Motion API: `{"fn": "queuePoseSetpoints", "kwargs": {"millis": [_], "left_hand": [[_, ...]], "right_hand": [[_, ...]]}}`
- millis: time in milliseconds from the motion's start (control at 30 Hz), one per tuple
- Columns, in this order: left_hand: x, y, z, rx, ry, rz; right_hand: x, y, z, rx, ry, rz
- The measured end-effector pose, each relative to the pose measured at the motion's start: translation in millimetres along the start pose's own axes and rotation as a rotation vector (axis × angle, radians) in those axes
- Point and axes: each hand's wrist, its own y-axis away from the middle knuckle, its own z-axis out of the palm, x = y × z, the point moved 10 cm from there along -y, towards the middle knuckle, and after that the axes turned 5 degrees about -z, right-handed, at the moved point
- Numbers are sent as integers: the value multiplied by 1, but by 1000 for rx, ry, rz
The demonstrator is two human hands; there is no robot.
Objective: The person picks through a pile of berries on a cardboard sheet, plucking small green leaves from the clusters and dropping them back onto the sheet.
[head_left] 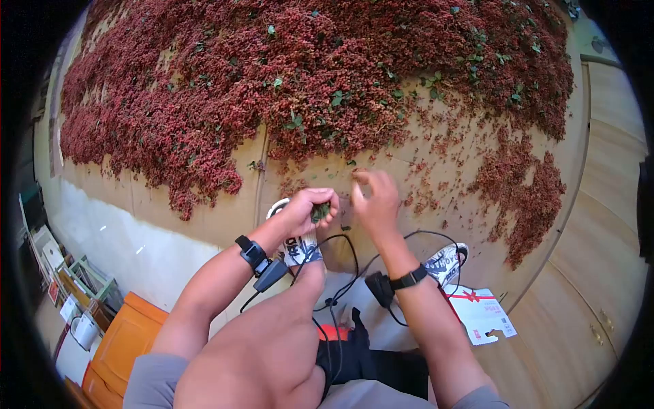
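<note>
A wide heap of small red berry clusters (327, 82), like Sichuan peppercorns, lies on flattened cardboard (238, 221) with green leaves mixed in. My left hand (310, 210) is curled around a small bunch of green leaves (321, 211), just in front of the heap's near edge. Beside it, apart by a narrow gap, my right hand (377, 199) hovers over the cardboard with thumb and fingertips pinched. Whatever is between those fingertips is too small to make out. Loose berries (426, 184) lie scattered to the right of this hand.
Black cables (354, 255) run from the wrist devices across my lap. My shoes (446, 264) rest at the cardboard's near edge. A white printed carton piece (482, 313) lies at right, near wooden cabinet doors (579, 300). An orange wooden panel (126, 337) stands at left.
</note>
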Motion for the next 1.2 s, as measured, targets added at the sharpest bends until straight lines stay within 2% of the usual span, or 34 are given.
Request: {"fn": "queuePoseSetpoints", "kwargs": {"millis": [67, 167, 300, 367, 433, 667, 867, 1067, 1200], "left_hand": [[14, 11, 3, -5, 32, 51], [27, 17, -3, 24, 83, 105], [44, 26, -33, 151, 151, 176], [54, 26, -48, 164, 151, 224], [62, 33, -57, 197, 186, 286], [68, 41, -57, 163, 242, 306], [66, 42, -58, 154, 260, 302], [64, 44, -59, 166, 264, 294], [69, 45, -65, 144, 292, 321]], "right_hand": [[12, -22, -8, 77, 416, 79], [24, -34, 6, 20, 566, 86], [26, -37, 19, -50, 596, 29], [22, -34, 25, -95, 458, 4], [12, -27, 32, -122, 449, -50], [7, -22, 56, -198, 531, -209], [-19, -30, 76, -221, 485, -306], [-11, -31, 94, -279, 604, -284], [-11, -18, 54, -191, 498, -206]]}}
